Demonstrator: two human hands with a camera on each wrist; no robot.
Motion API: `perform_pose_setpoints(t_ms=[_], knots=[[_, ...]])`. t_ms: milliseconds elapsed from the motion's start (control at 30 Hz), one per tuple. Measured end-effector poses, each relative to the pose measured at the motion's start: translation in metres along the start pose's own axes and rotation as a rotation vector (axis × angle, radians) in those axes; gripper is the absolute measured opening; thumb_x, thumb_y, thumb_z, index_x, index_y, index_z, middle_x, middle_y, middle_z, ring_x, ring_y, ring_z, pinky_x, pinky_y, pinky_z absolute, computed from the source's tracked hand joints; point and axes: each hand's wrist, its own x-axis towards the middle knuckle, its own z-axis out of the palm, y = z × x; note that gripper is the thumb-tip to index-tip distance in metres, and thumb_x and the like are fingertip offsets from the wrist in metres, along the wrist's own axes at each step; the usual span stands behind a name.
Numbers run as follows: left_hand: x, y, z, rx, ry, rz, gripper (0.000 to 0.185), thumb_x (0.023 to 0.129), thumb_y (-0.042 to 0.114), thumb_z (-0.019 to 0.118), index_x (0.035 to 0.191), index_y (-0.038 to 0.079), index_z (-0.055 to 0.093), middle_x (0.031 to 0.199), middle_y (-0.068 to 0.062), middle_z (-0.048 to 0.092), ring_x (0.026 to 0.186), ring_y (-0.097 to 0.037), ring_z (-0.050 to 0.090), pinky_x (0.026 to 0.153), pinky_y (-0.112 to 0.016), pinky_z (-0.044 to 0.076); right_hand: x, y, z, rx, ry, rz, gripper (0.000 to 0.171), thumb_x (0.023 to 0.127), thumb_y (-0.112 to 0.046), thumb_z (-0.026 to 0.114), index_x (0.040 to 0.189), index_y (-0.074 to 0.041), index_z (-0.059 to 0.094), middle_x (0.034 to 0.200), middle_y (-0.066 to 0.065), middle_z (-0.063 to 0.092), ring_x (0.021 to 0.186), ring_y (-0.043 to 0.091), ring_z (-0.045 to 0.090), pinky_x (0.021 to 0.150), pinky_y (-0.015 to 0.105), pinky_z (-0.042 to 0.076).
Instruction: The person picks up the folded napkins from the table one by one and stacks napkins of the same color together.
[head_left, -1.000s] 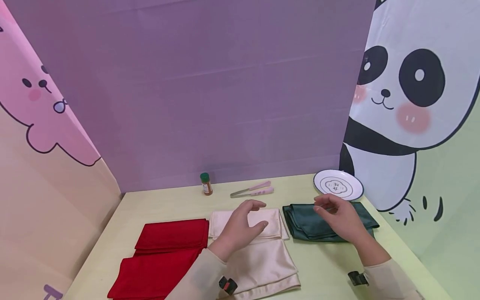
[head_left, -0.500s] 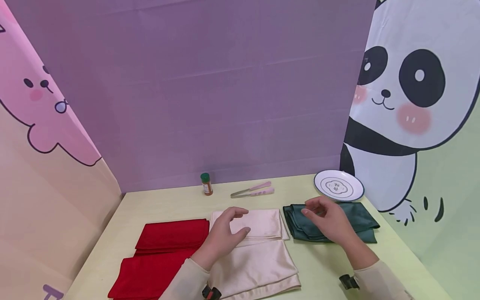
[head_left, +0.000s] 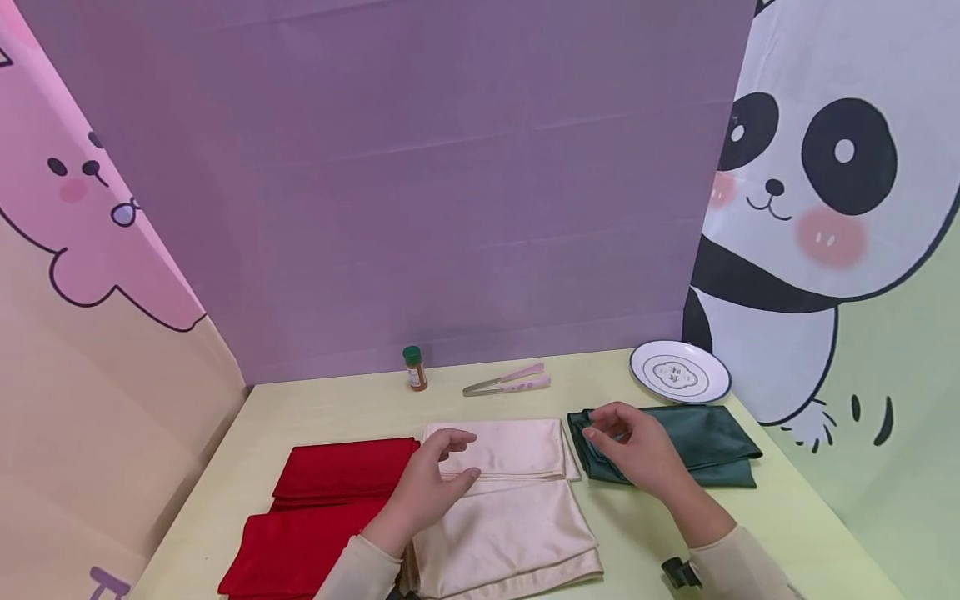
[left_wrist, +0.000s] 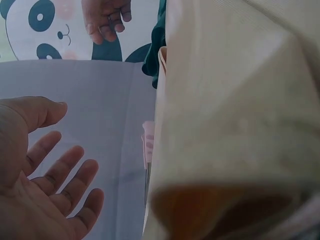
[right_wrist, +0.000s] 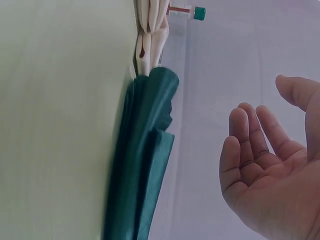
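Note:
My left hand [head_left: 423, 487] hovers over the gap between the red cloth and the cream cloth, fingers loosely bent and holding nothing. The folded red cloth [head_left: 322, 533] lies to its left in two stacked folds. The satiny cream cloth [head_left: 517, 533] lies folded to its right. In the left wrist view the fingers [left_wrist: 67, 170] spread apart with nothing in the palm. My right hand [head_left: 637, 450] is held above the folded dark green cloth [head_left: 705, 437], covering part of it. The right wrist view shows its relaxed fingers [right_wrist: 240, 145] beside the green cloth, also without anything in them.
Along the table's back stand a green-capped spice bottle [head_left: 415, 369] and pink-handled tongs [head_left: 510, 383] lying flat. A white plate [head_left: 681, 372] with a dark rim sits at the back right corner. A purple backdrop [head_left: 465, 208] rises directly behind the table [head_left: 330, 408].
Both hands have drifted left: the left from over the cream cloth toward the red one, the right toward the green cloth's left end. The cloths have stayed put.

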Motion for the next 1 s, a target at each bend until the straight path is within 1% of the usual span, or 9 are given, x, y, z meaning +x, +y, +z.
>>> perform_pose_setpoints(t_ms=[100,167,233,367,567,667,733,867,1000], knots=[[-0.005,-0.003,-0.003,-0.02,0.002,-0.027,0.039,0.095,0.012,0.077,0.132,0.017,0.063,0.132,0.004,0.063,0.124,-0.03,0.062,0.104,-0.057,0.047,-0.002,-0.002,0.006,-0.017,-0.01,0.0,0.023,0.096,-0.029,0.079,0.113,-0.015,0.072,0.097,-0.005,0.071,0.088,0.016,0.068,0.076,0.029,0.056],[-0.008,-0.005,-0.006,-0.024,-0.002,-0.051,0.038,0.096,0.012,0.077,0.131,0.019,0.063,0.132,0.006,0.063,0.124,-0.03,0.062,0.101,-0.055,0.049,-0.004,-0.005,0.008,-0.026,-0.016,-0.001,0.023,0.095,-0.027,0.081,0.112,-0.016,0.071,0.096,-0.006,0.07,0.088,0.015,0.068,0.076,0.029,0.056],[-0.01,-0.008,-0.008,-0.026,-0.003,-0.062,0.038,0.097,0.012,0.076,0.131,0.018,0.063,0.132,0.006,0.063,0.123,-0.032,0.062,0.099,-0.054,0.05,-0.006,-0.007,0.011,-0.031,-0.02,-0.004,0.023,0.094,-0.026,0.082,0.112,-0.017,0.071,0.095,-0.006,0.069,0.087,0.014,0.068,0.075,0.03,0.056],[-0.015,-0.013,-0.013,-0.026,-0.001,-0.071,0.039,0.096,0.012,0.077,0.132,0.012,0.063,0.132,-0.002,0.063,0.122,-0.034,0.062,0.098,-0.053,0.051,-0.007,-0.01,0.016,-0.024,-0.02,-0.007,0.023,0.092,-0.023,0.083,0.111,-0.018,0.071,0.094,-0.006,0.069,0.085,0.014,0.068,0.073,0.03,0.056],[-0.021,-0.019,-0.023,-0.04,0.0,-0.087,0.039,0.097,0.01,0.076,0.133,0.012,0.062,0.135,-0.014,0.062,0.123,-0.037,0.062,0.1,-0.055,0.053,-0.008,-0.012,0.024,0.012,-0.053,-0.003,0.025,0.091,-0.021,0.084,0.111,-0.015,0.07,0.093,-0.005,0.069,0.082,0.015,0.068,0.069,0.028,0.055],[-0.025,-0.023,-0.029,-0.015,0.002,-0.094,0.04,0.097,0.009,0.076,0.134,0.008,0.061,0.134,-0.015,0.062,0.121,-0.036,0.062,0.099,-0.054,0.054,-0.009,-0.014,0.028,0.042,-0.083,0.015,0.026,0.09,-0.02,0.085,0.111,-0.013,0.07,0.092,-0.004,0.069,0.082,0.016,0.068,0.067,0.028,0.054],[-0.027,-0.027,-0.032,0.007,0.0,-0.108,0.041,0.096,0.009,0.076,0.134,0.007,0.061,0.132,-0.015,0.063,0.119,-0.033,0.063,0.096,-0.048,0.056,-0.01,-0.015,0.031,0.056,-0.105,0.03,0.028,0.09,-0.02,0.085,0.112,-0.012,0.07,0.094,-0.003,0.068,0.084,0.017,0.067,0.068,0.028,0.055],[-0.031,-0.033,-0.036,0.053,-0.001,-0.12,0.041,0.096,0.012,0.077,0.133,0.008,0.061,0.128,-0.013,0.065,0.115,-0.027,0.064,0.092,-0.038,0.057,-0.011,-0.017,0.038,0.059,-0.145,0.048,0.032,0.089,-0.019,0.086,0.114,-0.011,0.069,0.1,0.003,0.07,0.087,0.017,0.067,0.071,0.027,0.054],[-0.033,-0.034,-0.037,0.076,0.01,-0.124,0.039,0.095,0.014,0.079,0.131,0.011,0.063,0.127,-0.01,0.066,0.114,-0.026,0.065,0.095,-0.041,0.056,-0.012,-0.02,0.041,0.079,-0.169,0.04,0.034,0.087,-0.017,0.087,0.115,-0.008,0.069,0.105,0.01,0.07,0.088,0.018,0.067,0.072,0.028,0.054]])
